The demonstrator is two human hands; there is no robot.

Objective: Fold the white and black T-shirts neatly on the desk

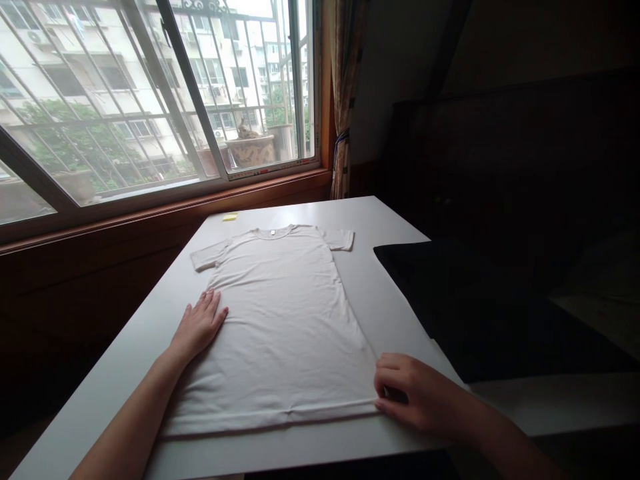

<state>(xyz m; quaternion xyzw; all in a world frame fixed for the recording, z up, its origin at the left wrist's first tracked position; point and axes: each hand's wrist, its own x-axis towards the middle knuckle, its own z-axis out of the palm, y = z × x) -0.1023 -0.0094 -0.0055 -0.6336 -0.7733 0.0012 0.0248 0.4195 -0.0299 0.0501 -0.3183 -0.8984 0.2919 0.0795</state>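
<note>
A white short-sleeved T-shirt (280,320) lies spread on the white table (395,293), its collar toward the window and its hem toward me. Shallow wrinkles run across its body. My left hand (199,323) rests flat on the shirt's left side edge below the sleeve, fingers stretched out. At the lower right corner, my right hand (407,390) has its thumb and fingers curled together on the edge of the shirt near the hem. The fabric right at those fingertips is partly hidden.
Dark cloth (480,313) lies over the table's right side. A yellow sticky note (230,217) is at the far left corner. Behind the table are a barred window (200,100) and a tied curtain (343,100). The right of the room is very dark.
</note>
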